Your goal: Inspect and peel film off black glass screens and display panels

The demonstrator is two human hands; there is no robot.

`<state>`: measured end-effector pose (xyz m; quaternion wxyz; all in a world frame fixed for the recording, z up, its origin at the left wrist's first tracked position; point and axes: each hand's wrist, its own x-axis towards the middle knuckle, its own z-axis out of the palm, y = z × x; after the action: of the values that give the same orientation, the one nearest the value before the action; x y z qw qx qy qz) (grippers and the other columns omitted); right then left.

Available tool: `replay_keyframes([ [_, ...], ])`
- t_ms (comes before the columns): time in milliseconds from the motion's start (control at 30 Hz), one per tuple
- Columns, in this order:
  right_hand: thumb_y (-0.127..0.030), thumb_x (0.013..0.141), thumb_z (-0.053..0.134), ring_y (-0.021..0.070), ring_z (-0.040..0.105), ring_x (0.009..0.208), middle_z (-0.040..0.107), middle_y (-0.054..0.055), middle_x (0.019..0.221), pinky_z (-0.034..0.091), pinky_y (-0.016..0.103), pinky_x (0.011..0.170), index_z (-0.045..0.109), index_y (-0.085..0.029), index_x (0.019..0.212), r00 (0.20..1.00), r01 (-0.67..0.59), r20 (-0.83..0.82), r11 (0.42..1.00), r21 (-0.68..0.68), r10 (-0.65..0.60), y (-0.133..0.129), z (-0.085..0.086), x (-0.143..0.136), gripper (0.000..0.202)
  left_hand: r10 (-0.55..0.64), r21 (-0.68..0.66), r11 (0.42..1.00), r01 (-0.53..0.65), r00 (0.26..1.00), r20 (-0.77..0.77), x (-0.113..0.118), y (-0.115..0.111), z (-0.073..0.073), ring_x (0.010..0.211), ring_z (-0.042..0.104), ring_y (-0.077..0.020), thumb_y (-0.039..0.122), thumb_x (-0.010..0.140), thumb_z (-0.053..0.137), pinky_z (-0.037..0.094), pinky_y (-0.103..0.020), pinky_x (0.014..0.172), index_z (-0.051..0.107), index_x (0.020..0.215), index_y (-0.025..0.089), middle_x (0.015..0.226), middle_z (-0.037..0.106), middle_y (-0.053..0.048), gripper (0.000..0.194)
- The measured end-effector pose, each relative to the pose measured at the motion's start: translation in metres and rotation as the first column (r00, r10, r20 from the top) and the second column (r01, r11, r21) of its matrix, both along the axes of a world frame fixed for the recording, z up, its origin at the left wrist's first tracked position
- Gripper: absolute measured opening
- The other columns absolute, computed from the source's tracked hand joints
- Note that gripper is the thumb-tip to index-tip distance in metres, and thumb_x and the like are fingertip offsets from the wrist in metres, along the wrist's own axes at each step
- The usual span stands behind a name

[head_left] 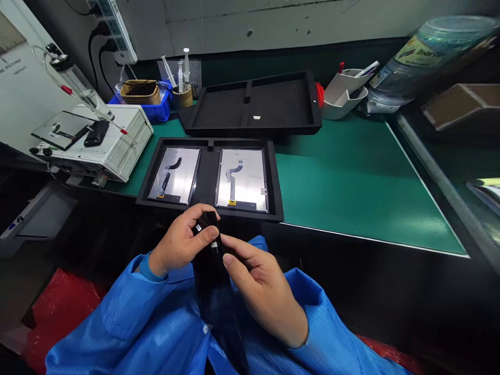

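A long, dark glossy panel (214,297) stands edge-up above my lap, with a small white mark near its top end. My left hand (182,237) is closed on that top end, thumb in front and fingers behind. At the panel's right edge my right hand (265,286) pinches with thumb and forefinger; its other fingers are curled. Just beyond the hands, a black foam tray (276,182) holds two silver-backed display panels, the left one (183,177) and the right one (250,179). Each has a dark flex cable on its back.
Behind lies another black tray (279,104) with a small white scrap. At left stands a white machine (128,140) with a display panel (62,130) on top. Syringes (186,67), a blue bin (158,112), a pen holder (341,107) and a large plastic jar (414,65) line the back.
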<state>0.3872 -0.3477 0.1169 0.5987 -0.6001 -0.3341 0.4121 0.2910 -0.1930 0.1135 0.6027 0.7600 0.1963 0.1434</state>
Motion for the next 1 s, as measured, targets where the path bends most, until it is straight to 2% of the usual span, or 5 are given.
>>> replay_keyframes([
  [200,-0.025,0.093,0.052,0.0230,0.069,0.113,0.074,0.008,0.121,0.056,0.038,0.100,0.067,-0.018,0.130,0.999,0.019,0.036,0.999,0.044,-0.021,0.0007,-0.0003,-0.0008,0.040,-0.031,-0.025,0.999,0.031,0.999,0.019,0.0010,-0.0004,-0.0032,0.083,0.055,-0.0175,0.056,0.090,0.062,0.046,-0.028,0.075,0.059,0.104,0.019,0.093,0.060,-0.003,0.039],
  [633,-0.022,0.091,0.051,0.0230,0.071,0.108,0.076,0.006,0.115,0.059,0.034,0.091,0.067,-0.018,0.130,0.999,0.005,0.043,0.999,0.046,-0.007,-0.0051,0.0087,-0.0014,0.042,-0.088,-0.068,0.993,0.096,0.991,0.104,-0.0001,-0.0005,-0.0070,0.072,0.045,-0.0123,0.049,0.092,0.062,0.040,-0.024,0.066,0.059,0.103,0.019,0.086,0.051,0.000,0.032],
  [733,-0.024,0.091,0.052,0.0221,0.073,0.099,0.077,0.006,0.111,0.060,0.033,0.087,0.069,-0.019,0.128,0.999,0.021,0.025,0.999,0.033,-0.022,-0.0040,0.0081,-0.0027,0.041,-0.088,-0.058,0.994,0.095,0.991,0.103,-0.0016,-0.0008,-0.0079,0.073,0.047,-0.0121,0.047,0.093,0.062,0.040,-0.024,0.067,0.059,0.104,0.019,0.089,0.052,0.000,0.030],
  [900,-0.025,0.090,0.049,0.0168,0.064,0.063,0.076,0.003,0.087,0.057,0.029,0.064,0.069,-0.022,0.128,0.999,0.044,0.018,0.999,-0.030,-0.043,-0.0014,0.0068,-0.0065,0.043,-0.078,-0.002,0.997,0.079,0.993,0.093,-0.0020,-0.0040,-0.0064,0.079,0.050,-0.0131,0.045,0.095,0.061,0.041,-0.025,0.072,0.058,0.106,0.021,0.093,0.053,0.000,0.027],
  [1000,-0.026,0.089,0.049,0.0153,0.059,0.059,0.073,0.002,0.078,0.054,0.028,0.061,0.072,-0.020,0.123,0.997,0.078,0.021,0.996,-0.035,-0.077,-0.0001,0.0073,-0.0083,0.041,-0.066,0.060,0.996,0.060,0.993,0.097,-0.0021,-0.0069,-0.0036,0.083,0.051,-0.0143,0.046,0.096,0.060,0.041,-0.027,0.076,0.058,0.107,0.022,0.095,0.054,-0.001,0.027],
])
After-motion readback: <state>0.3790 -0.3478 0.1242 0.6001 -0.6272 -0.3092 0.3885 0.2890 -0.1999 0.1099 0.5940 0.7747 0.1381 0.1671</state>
